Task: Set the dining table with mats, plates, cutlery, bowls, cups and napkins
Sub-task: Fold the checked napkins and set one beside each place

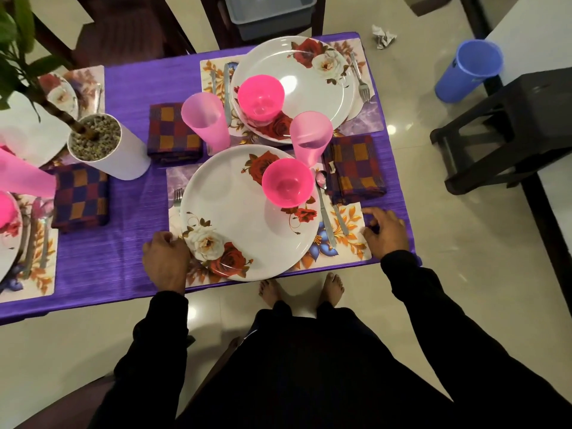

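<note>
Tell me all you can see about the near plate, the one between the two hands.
The near plate is round, white and glossy, printed with red and white roses. It lies flat on a floral mat at the table's near edge. A pink bowl stands on its far right part. The left hand touches its left rim.

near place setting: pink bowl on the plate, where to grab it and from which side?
Probably the rim of the pink bowl, from straight above. It stands upright and open-mouthed on the near plate, so the rim is exposed all round. A pink cup stands close behind it and cutlery lies to its right, so a side approach looks cramped. The right hand is the nearer one.
</note>
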